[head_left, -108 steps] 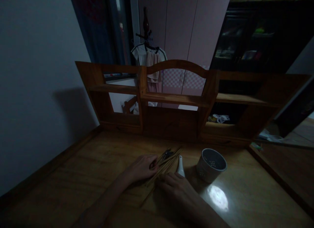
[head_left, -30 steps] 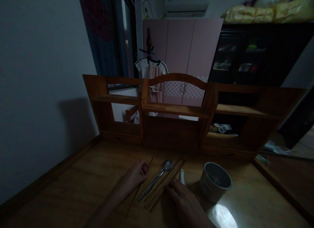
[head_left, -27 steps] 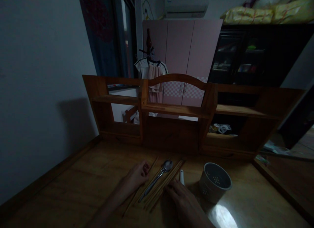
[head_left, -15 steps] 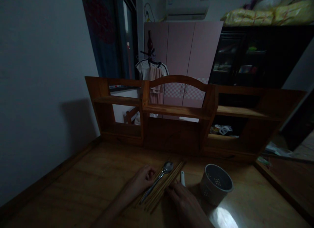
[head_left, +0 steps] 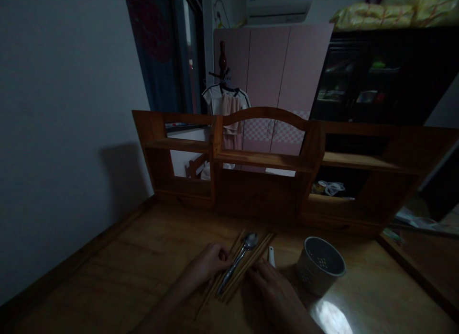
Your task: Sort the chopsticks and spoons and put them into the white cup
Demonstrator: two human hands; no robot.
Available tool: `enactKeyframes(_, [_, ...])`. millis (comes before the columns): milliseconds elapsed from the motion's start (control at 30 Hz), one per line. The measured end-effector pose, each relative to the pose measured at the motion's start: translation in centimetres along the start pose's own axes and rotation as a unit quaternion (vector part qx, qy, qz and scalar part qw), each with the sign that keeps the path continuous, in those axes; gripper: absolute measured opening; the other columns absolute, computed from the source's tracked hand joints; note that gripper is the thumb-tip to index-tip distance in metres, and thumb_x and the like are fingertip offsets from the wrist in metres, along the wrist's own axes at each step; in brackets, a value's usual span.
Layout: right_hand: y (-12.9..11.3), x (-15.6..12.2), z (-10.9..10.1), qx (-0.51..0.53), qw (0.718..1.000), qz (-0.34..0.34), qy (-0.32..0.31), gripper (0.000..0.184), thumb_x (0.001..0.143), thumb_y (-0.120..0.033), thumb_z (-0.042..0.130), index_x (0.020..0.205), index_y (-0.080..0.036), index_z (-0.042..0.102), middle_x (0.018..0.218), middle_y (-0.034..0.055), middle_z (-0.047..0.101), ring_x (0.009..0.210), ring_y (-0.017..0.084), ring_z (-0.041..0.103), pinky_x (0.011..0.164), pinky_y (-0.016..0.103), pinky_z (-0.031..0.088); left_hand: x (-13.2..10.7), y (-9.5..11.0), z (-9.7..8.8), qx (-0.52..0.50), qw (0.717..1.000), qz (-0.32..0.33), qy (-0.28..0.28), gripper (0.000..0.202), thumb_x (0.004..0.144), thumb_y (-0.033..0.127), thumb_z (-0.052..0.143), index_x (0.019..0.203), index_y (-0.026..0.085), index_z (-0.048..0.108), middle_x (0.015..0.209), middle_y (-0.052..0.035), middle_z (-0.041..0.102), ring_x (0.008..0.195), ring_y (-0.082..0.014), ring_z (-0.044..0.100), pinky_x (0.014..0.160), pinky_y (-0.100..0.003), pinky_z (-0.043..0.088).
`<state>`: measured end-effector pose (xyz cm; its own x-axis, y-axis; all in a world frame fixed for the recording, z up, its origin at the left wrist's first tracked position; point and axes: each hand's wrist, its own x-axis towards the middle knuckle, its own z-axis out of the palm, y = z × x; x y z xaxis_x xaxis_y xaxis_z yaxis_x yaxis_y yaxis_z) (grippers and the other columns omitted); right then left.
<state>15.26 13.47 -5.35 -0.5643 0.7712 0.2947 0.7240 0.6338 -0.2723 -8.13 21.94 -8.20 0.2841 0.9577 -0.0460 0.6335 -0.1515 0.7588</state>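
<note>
A broad wooden table (head_left: 150, 262) stretches under and around both hands, and a wooden shelf unit (head_left: 256, 195) stands along its far side, beyond the fingertips. The left hand (head_left: 211, 263) is half closed, thumb and fingers drawn together at the left side of a loose bundle; whether it pinches anything, I cannot tell. The right hand (head_left: 270, 281) lies palm down, fingers gently bent against the bundle's right side; a grip there cannot be made out either. A grey cup (head_left: 317, 276) stands upright to the right of the right hand, the nearer one, with its mouth upward and small holes in its wall and bottom.

Between the hands lie the chopsticks (head_left: 248, 265), their length slanting from near left to far right. They are thin, tan and slightly fanned. Among them, nearer the left hand, a shiny metal spoon (head_left: 242, 253) follows the same slant, bowl farthest away. Just past the right fingers, a short white handle (head_left: 271, 256) shows.
</note>
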Motion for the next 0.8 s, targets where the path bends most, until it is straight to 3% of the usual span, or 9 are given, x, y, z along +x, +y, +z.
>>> enactKeyframes(100, [0.0, 0.1, 0.0, 0.001, 1.0, -0.001, 0.003, 0.064, 0.083, 0.005, 0.049, 0.138, -0.026, 0.045, 0.138, 0.006, 0.047, 0.127, 0.022, 0.044, 0.106, 0.036, 0.042, -0.9, 0.5, 0.3, 0.046, 0.998, 0.018, 0.036, 0.014, 0.068, 0.025, 0.062, 0.079, 0.016, 0.06, 0.078, -0.0017, 0.06, 0.072, -0.0162, 0.054, 0.057, -0.023, 0.035])
enactKeyframes(200, [0.0, 0.1, 0.1, -0.003, 1.0, -0.002, 0.008, 0.062, 0.083, 0.006, 0.048, 0.137, -0.024, 0.047, 0.138, 0.0079, 0.048, 0.127, 0.023, 0.044, 0.107, 0.038, 0.041, -1.8, 0.9, 0.1, 0.111, 0.991, 0.041, 0.058, 0.01, 0.072, 0.026, 0.058, 0.075, 0.017, 0.055, 0.083, -0.0029, 0.058, 0.077, -0.0171, 0.052, 0.062, -0.025, 0.034])
enactKeyframes(333, [0.1, -0.1, 0.2, 0.003, 1.0, -0.01, 0.012, 0.063, 0.084, 0.005, 0.048, 0.139, -0.024, 0.044, 0.139, 0.008, 0.046, 0.128, 0.023, 0.042, 0.108, 0.038, 0.039, -1.9, 0.8, -1.1, 0.141, 0.989, 0.005, 0.054, 0.015, 0.069, 0.029, 0.061, 0.07, 0.017, 0.053, 0.079, -0.0028, 0.056, 0.075, -0.0179, 0.052, 0.061, -0.026, 0.033])
enactKeyframes(467, [0.1, -0.2, 0.4, -0.01, 1.0, 0.002, 0.003, 0.062, 0.082, 0.006, 0.047, 0.137, -0.022, 0.047, 0.135, 0.0092, 0.049, 0.125, 0.024, 0.045, 0.106, 0.04, 0.042, -1.2, 1.2, -3.4, -0.014, 1.0, -0.028, 0.0, 0.019, 0.076, 0.034, 0.056, 0.079, 0.016, 0.053, 0.068, 0.0012, 0.052, 0.055, -0.0123, 0.048, 0.049, -0.023, 0.031])
enactKeyframes(567, [0.2, -0.3, 0.6, -0.012, 1.0, 0.003, -0.006, 0.062, 0.081, 0.005, 0.046, 0.137, -0.022, 0.047, 0.136, 0.0095, 0.048, 0.126, 0.025, 0.045, 0.106, 0.04, 0.041, -0.8, 2.4, -4.9, -0.172, 0.984, 0.038, -0.026, 0.028, 0.085, 0.045, 0.051, 0.088, 0.017, 0.052, 0.067, 0.0033, 0.051, 0.05, -0.0088, 0.045, 0.047, -0.02, 0.034])
enactKeyframes(667, [0.5, -0.4, 0.9, -0.012, 1.0, 0.003, 0.006, 0.062, 0.081, 0.004, 0.043, 0.137, -0.023, 0.048, 0.138, 0.0098, 0.048, 0.127, 0.026, 0.045, 0.105, 0.041, 0.042, -0.5, 3.8, -5.5, -0.236, 0.961, 0.131, 0.056, 0.031, 0.087, 0.048, 0.052, 0.087, 0.016, 0.051, 0.077, -0.0005, 0.058, 0.064, -0.0111, 0.055, 0.055, -0.02, 0.044])
enactKeyframes(800, [0.7, -0.6, 1.2, -0.01, 1.0, 0.006, 0.013, 0.062, 0.08, 0.004, 0.044, 0.136, -0.023, 0.05, 0.138, 0.011, 0.048, 0.125, 0.028, 0.047, 0.103, 0.041, 0.044, -0.2, 4.5, -5.1, -0.25, 0.941, 0.155, 0.169, 0.03, 0.089, 0.047, 0.051, 0.089, 0.017, 0.053, 0.082, -0.0023, 0.063, 0.071, -0.0142, 0.061, 0.062, -0.024, 0.051])
